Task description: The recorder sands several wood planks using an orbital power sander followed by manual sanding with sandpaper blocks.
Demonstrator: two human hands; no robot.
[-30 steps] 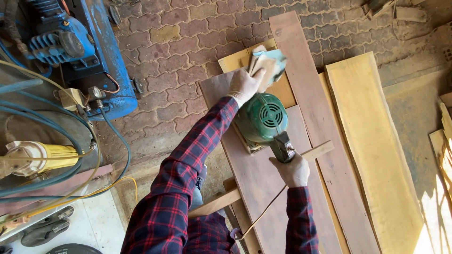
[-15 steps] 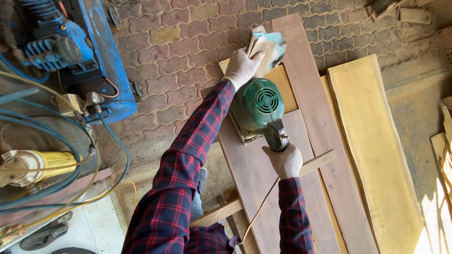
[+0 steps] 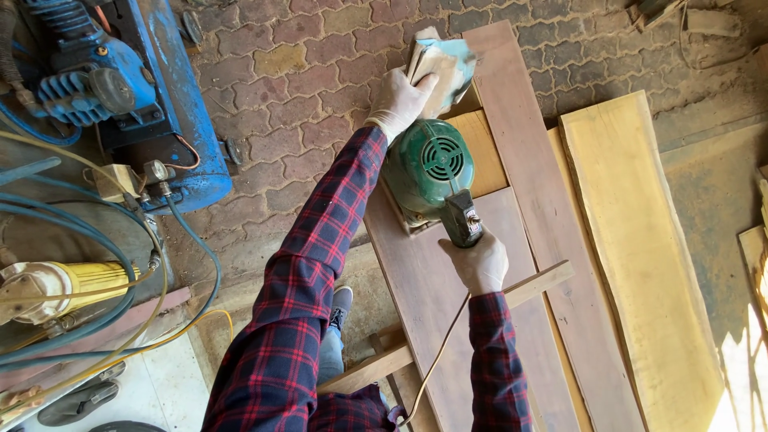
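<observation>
Right now my right hand (image 3: 478, 262) is clenched around the black handle of the green sander (image 3: 432, 172), fingers wrapped tight just behind the switch, with the round motor housing lying straight ahead of my knuckles. My left hand (image 3: 398, 100), gloved in white, reaches past the far side of the housing and grips the front of the sander, where a worn block with teal patches (image 3: 442, 66) sticks out beyond my fingertips; my fingers curl over its near edge. The sander sits between my two hands, its base flat on the brown board (image 3: 436, 300), near that board's far end and touching the small tan panel (image 3: 480, 148) beside it. A thin cord (image 3: 436, 360) runs from under my right wrist back toward me. A narrow slat (image 3: 536, 286) crosses the boards just beyond my right hand. To the right lies a longer brown plank (image 3: 532, 160), and past it a pale yellow plank (image 3: 632, 256). To my left, well apart on the brick paving (image 3: 296, 80), stands a blue compressor (image 3: 120, 88) with hoses (image 3: 72, 240) looping from it.
</observation>
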